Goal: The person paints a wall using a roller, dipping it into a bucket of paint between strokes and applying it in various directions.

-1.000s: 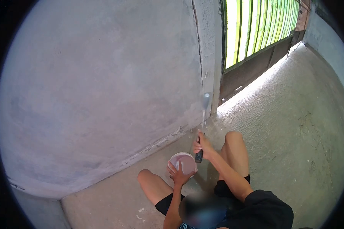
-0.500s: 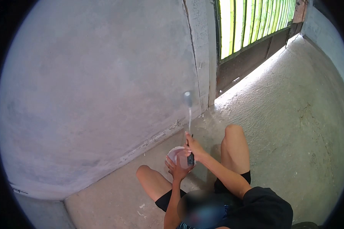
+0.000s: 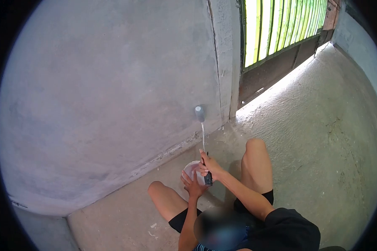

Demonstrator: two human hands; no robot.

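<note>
A paint roller (image 3: pixel 200 113) lies against the lower part of the grey wall (image 3: pixel 113 92), near the vertical crack. Its thin metal rod runs down to a black handle, and my right hand (image 3: pixel 210 167) is closed round that handle. Under it, on the floor between my legs, is a pale round container (image 3: pixel 192 166). My left hand (image 3: pixel 193 186) rests on the container's near left side with its fingers spread over the rim. The black handle's end hangs over the container and hides part of it. What is inside is hard to make out.
Beyond the wall's right edge stands a metal gate (image 3: pixel 280 54) with vertical bars and light behind it. My bent knees are on both sides of the container. The concrete floor (image 3: pixel 305 138) stretches right to another wall (image 3: pixel 360 54).
The roller has moved a little down and left along the wall. My right hand and the handle have shifted slightly down with it. My left hand is almost where it was.
</note>
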